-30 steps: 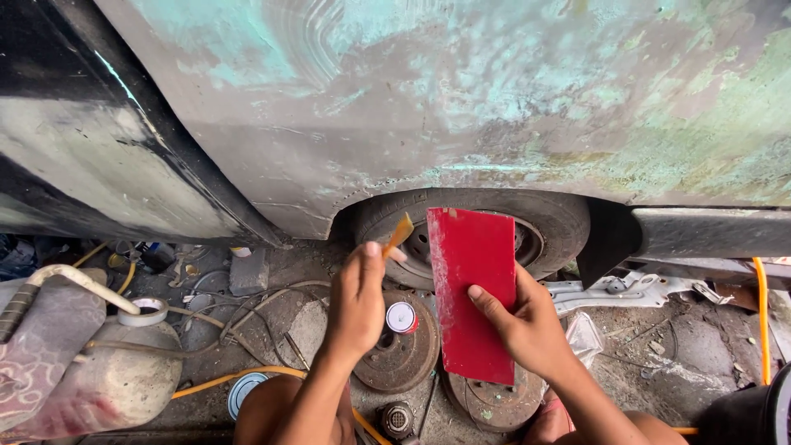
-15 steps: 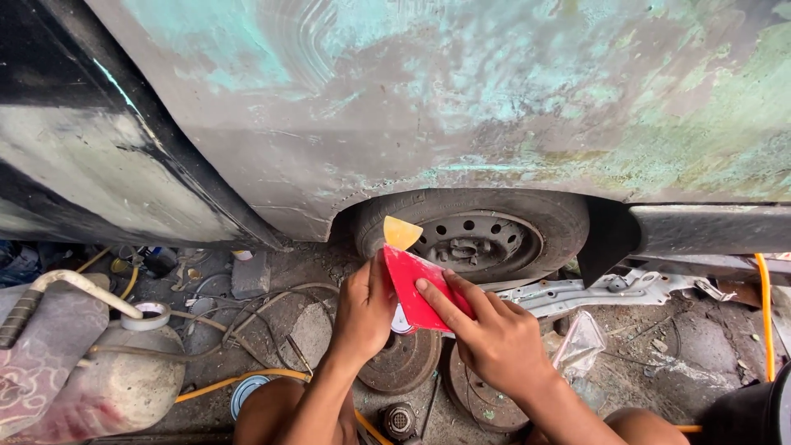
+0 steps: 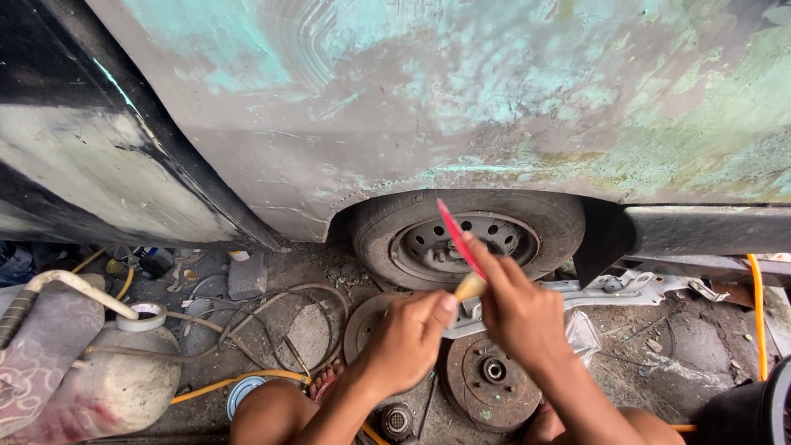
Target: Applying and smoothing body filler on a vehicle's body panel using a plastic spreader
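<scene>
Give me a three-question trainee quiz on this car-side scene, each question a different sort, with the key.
1. True or false: the right hand holds a red flat card edge-on to the camera.
2. Multiple choice: what does the left hand grip? A) a wrench B) a small yellow-tan spreader C) a hose
3. Fill in: on the ground below the hands lie two rusty brake ____.

Key:
1. True.
2. B; the spreader's tip meets the red card between the two hands.
3. Discs; they lie in front of the car's wheel, under the sanded body panel.
</scene>
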